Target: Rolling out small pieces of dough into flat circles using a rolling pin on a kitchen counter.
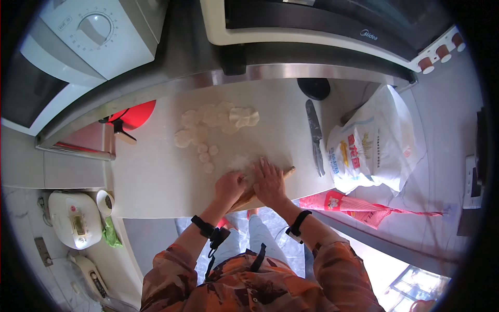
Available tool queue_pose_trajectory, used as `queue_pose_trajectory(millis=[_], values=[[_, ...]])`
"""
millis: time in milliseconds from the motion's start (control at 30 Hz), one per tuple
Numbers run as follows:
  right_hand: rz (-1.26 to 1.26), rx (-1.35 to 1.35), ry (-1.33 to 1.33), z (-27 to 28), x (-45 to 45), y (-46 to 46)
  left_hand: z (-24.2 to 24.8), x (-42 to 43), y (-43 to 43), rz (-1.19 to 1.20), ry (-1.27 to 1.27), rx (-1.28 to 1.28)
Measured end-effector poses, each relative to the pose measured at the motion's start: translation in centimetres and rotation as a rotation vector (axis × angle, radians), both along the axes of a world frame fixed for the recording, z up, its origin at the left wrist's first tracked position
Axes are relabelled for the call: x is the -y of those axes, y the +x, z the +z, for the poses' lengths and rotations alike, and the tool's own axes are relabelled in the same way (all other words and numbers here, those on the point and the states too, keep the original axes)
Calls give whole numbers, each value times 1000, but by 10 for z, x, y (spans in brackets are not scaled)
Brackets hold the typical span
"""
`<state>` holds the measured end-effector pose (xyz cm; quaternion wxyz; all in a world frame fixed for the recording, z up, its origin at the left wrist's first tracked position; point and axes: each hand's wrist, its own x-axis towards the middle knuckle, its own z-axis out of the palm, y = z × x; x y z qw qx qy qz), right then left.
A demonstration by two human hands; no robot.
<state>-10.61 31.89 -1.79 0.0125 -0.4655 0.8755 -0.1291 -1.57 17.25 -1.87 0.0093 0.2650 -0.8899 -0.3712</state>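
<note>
My left hand is curled on the pale countertop, its thumb and index finger close together. Whether dough is pinched between them cannot be made out. My right hand lies flat, fingers outstretched, with its palm over a wooden rolling pin. The pin slants from the counter's near edge up to the right, its middle hidden by that hand. Beyond my hands is a dusting of flour. Several small dough discs lie to its left, and farther back several thin round dough wrappers overlap one another.
A knife lies right of the dough, below a round black object. Beside it stands a white plastic bag. A red item with a black handle is at the left. A metal-edged shelf overhangs the counter's back.
</note>
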Motion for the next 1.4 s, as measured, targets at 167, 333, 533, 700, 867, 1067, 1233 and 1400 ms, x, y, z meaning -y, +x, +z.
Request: queue_pose_trajectory(millis=[167,333,533,700,867,1067,1233,1400], values=[[-65,-123,-67,-8,22,-12,0,7,-4,-44,34,40],[-162,0,26,-1,72,-42,-2,20,-16,-37,55,-20],[-141,85,-3,1,25,-6,0,8,-15,-135,-102,55],[-139,120,-8,1,-15,20,-7,4,6,117,348,-147],[-218,-1,40,-4,21,-10,8,3,-4,12,116,101],[-282,6,29,0,53,-35,4,16,-30,-88,-5,170],[-171,58,-25,1,1,8,2,14,-21,-185,-94,128],[-164,59,-37,-1,-14,17,9,6,-2,-24,165,11]])
